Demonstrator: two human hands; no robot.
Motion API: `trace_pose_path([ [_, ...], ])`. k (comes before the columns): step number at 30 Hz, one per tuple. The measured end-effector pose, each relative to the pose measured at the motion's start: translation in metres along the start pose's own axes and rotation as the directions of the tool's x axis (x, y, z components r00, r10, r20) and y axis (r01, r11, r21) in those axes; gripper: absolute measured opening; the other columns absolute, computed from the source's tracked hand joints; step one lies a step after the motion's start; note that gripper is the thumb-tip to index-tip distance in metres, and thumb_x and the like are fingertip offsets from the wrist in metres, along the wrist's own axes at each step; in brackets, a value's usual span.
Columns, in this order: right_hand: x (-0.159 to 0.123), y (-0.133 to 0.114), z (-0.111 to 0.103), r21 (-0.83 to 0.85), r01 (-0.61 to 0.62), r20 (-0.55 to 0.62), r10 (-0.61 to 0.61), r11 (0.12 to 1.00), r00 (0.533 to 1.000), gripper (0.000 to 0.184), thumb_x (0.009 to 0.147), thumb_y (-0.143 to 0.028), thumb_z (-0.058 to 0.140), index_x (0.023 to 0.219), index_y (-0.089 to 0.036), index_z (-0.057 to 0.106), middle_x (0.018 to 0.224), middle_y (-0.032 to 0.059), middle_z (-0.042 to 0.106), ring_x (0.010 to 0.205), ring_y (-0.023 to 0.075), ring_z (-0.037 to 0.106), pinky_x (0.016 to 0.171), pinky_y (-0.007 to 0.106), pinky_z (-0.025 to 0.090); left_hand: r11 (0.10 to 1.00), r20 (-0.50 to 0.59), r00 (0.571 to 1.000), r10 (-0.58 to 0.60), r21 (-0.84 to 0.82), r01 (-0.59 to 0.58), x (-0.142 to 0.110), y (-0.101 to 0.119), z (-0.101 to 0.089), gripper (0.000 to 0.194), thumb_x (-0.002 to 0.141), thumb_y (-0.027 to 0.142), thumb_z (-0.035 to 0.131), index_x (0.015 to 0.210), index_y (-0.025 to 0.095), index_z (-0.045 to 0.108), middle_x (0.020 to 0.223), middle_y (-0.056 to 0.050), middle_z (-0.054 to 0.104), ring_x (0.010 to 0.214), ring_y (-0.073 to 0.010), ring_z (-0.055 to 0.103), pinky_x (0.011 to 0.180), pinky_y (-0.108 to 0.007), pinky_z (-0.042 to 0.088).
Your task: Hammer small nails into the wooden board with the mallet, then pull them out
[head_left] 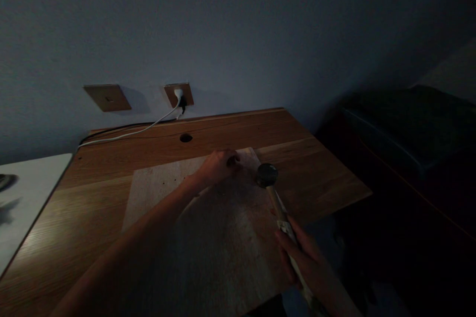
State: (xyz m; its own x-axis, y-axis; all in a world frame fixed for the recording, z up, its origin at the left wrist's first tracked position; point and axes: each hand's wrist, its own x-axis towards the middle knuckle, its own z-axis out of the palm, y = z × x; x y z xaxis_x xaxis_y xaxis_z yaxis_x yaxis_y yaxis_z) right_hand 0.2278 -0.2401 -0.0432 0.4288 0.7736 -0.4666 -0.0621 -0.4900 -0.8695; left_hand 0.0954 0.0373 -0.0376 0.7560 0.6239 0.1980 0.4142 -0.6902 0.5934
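In my right hand (pixel 299 250) is a hammer (pixel 277 203) with a dark round head and a pale wooden handle, its lower part light and worn. The head is raised near the right edge of a pale wooden board (pixel 219 242) that lies on the desk. My left hand (pixel 221 166) rests at the far part of the board with its fingers curled together. Whatever those fingers pinch is too small and dark to make out. A few small dark specks show on the board left of that hand.
Below the board is a brown wooden desk (pixel 297 153) with a round cable hole (pixel 186 137). Cables (pixel 137 132) run from a wall socket (pixel 179 95) along its back edge. A second wall plate (pixel 107 97) and a white surface (pixel 33 193) are at left. The right side is dark.
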Motion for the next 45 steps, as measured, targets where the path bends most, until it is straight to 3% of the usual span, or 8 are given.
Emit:
trace_pose_path([
  [6,0.000,0.000,0.000,-0.014,0.025,0.017,-0.025,1.000,1.000,0.075,0.086,-0.062,0.063,0.145,-0.017,0.049,0.045,-0.0117,0.047,0.030,0.0094,0.041,0.029,0.016,0.029,0.999,0.007,1.000,0.020,0.041,-0.020,0.002,0.002,0.002,0.017,0.083,0.013,0.066,0.093,0.019,0.079,0.090,-0.007,0.076,0.081,-0.0198,0.071,0.078,-0.029,0.054],
  [13,-0.002,-0.006,0.000,-0.039,0.015,0.037,-0.013,0.999,0.999,0.079,0.086,-0.063,0.061,0.148,-0.016,0.047,0.044,-0.0112,0.048,0.030,0.0108,0.043,0.030,0.017,0.031,1.000,0.028,0.999,0.020,0.011,-0.020,0.001,0.000,0.001,0.036,0.076,0.014,0.070,0.111,0.018,0.077,0.100,-0.007,0.073,0.083,-0.0183,0.069,0.077,-0.028,0.054],
  [19,-0.008,-0.018,-0.007,-0.139,-0.050,0.018,0.052,0.989,0.998,0.079,0.087,-0.062,0.060,0.152,-0.021,0.042,0.044,-0.0105,0.050,0.034,0.0136,0.048,0.035,0.020,0.036,1.000,-0.007,1.000,-0.008,-0.012,0.007,0.002,-0.001,0.004,0.021,0.079,0.010,0.064,0.094,0.018,0.077,0.093,-0.006,0.070,0.082,-0.0171,0.067,0.077,-0.027,0.053],
  [26,-0.004,-0.026,-0.008,-0.145,-0.054,-0.073,0.044,0.988,0.996,0.079,0.074,-0.069,0.067,0.136,-0.021,0.057,0.047,-0.0106,0.046,0.037,0.0136,0.046,0.035,0.022,0.036,0.993,0.014,0.998,-0.062,-0.102,0.063,0.000,-0.004,0.009,0.033,0.075,0.019,0.075,0.108,0.017,0.074,0.087,-0.003,0.069,0.075,-0.0158,0.065,0.072,-0.027,0.052],
  [29,0.000,-0.029,-0.004,-0.125,-0.019,-0.101,0.006,0.992,0.995,0.072,0.076,-0.068,0.067,0.130,-0.021,0.059,0.050,-0.0102,0.048,0.038,0.0125,0.045,0.035,0.021,0.037,0.988,-0.031,0.996,-0.088,-0.131,0.083,0.000,-0.005,0.012,0.020,0.079,0.019,0.074,0.099,0.014,0.074,0.085,-0.004,0.069,0.074,-0.0156,0.064,0.070,-0.026,0.050],
  [35,0.008,-0.041,-0.001,-0.144,0.108,0.002,-0.109,0.984,0.994,0.060,0.090,-0.061,0.059,0.131,-0.018,0.055,0.050,-0.0120,0.046,0.037,0.0098,0.042,0.035,0.019,0.035,0.990,-0.013,0.998,-0.054,-0.133,0.052,-0.002,-0.004,0.011,0.020,0.081,0.013,0.068,0.098,0.018,0.078,0.088,-0.004,0.068,0.077,-0.0156,0.065,0.074,-0.027,0.051],
  [40,0.013,-0.057,0.008,-0.148,0.126,0.027,-0.124,0.981,0.992,0.062,0.089,-0.062,0.060,0.133,-0.018,0.055,0.046,-0.0123,0.045,0.034,0.0105,0.041,0.032,0.018,0.033,0.988,-0.033,0.998,-0.056,-0.144,0.051,-0.004,-0.006,0.013,0.027,0.078,0.020,0.076,0.105,0.017,0.075,0.092,-0.004,0.067,0.078,-0.0161,0.065,0.074,-0.027,0.052],
  [45,0.018,-0.066,0.017,-0.152,0.144,0.054,-0.138,0.978,0.989,0.062,0.088,-0.062,0.061,0.131,-0.017,0.055,0.046,-0.0124,0.046,0.034,0.0101,0.041,0.032,0.017,0.032,0.992,-0.032,0.998,-0.048,-0.121,0.044,-0.003,-0.008,0.016,0.014,0.084,0.021,0.072,0.097,0.018,0.077,0.093,-0.005,0.067,0.078,-0.0164,0.065,0.075,-0.028,0.053],
])
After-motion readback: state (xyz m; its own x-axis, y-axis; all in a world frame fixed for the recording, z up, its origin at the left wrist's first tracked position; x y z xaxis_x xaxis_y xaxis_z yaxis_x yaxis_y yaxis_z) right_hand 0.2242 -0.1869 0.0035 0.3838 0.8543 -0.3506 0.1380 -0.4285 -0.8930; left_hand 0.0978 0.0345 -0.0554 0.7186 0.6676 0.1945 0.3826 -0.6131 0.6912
